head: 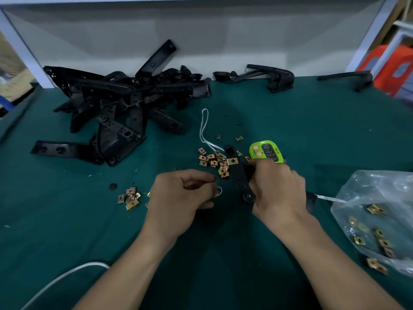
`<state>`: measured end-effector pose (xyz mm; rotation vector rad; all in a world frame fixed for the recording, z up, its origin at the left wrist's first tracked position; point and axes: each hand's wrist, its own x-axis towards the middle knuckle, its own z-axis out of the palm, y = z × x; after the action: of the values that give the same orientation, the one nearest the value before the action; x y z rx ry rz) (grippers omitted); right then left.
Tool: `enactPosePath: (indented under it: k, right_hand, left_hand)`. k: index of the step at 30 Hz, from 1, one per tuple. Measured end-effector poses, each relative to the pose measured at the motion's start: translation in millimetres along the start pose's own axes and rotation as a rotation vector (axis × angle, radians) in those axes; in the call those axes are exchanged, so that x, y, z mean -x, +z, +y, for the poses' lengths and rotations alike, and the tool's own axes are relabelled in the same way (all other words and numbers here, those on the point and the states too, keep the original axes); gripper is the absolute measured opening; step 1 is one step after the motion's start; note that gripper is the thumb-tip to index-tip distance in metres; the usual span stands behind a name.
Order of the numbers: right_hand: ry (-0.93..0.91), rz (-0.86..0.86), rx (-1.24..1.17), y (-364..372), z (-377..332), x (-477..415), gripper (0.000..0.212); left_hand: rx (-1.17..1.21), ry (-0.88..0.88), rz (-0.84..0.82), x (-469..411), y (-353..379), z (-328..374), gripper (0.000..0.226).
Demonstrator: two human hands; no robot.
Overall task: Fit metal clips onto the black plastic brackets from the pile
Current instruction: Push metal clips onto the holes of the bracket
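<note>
My right hand (277,189) grips a black plastic bracket (238,173) that points away from me; a brass-coloured metal clip (232,161) sits on its far end. My left hand (183,195) hovers just left of the bracket with its fingers curled in a pinch; what lies between the fingertips is too small to tell. Loose clips (214,161) lie scattered beyond my hands, and a smaller cluster of clips (129,198) lies to the left. The pile of black brackets (120,108) fills the far left of the green table.
A green timer (266,152) stands just beyond my right hand. A clear plastic bag (375,215) with clips lies at the right. Finished-looking brackets (263,77) lie along the back wall. A white string (204,126) and a white cable (62,278) cross the green mat (312,130).
</note>
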<state>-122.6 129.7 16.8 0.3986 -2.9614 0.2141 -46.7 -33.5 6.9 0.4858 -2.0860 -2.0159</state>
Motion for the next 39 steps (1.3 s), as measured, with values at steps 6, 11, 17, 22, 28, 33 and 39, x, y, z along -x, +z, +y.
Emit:
enactPosePath:
  k: [6, 11, 17, 22, 28, 33, 39]
  right_hand:
    - [-0.029, 0.007, -0.025, 1, 1, 0, 0.020]
    - [-0.032, 0.001, -0.034, 2, 0, 1, 0.020]
    - [-0.008, -0.014, -0.041, 0, -3, 0, 0.027]
    - [0.006, -0.007, -0.023, -2, -3, 0, 0.027]
    - [0.004, 0.023, 0.006, -6, -7, 1, 0.027]
    - [-0.003, 0.036, 0.020, -9, -8, 1, 0.027]
    - [-0.024, 0.100, 0.086, -8, -9, 0, 0.023]
  left_hand:
    - [0.154, -0.062, -0.080, 1, -2, 2, 0.032]
    - [0.237, -0.056, -0.148, 3, -1, 5, 0.035]
    - [0.235, -0.054, -0.170, 9, 4, 9, 0.021]
    - [0.217, -0.092, -0.206, 14, 8, 13, 0.034]
    - [0.238, -0.156, -0.263, 20, 13, 17, 0.037]
    - [0.186, -0.147, -0.318, 21, 12, 19, 0.034]
    - [0.107, -0.138, -0.386, 19, 5, 22, 0.032]
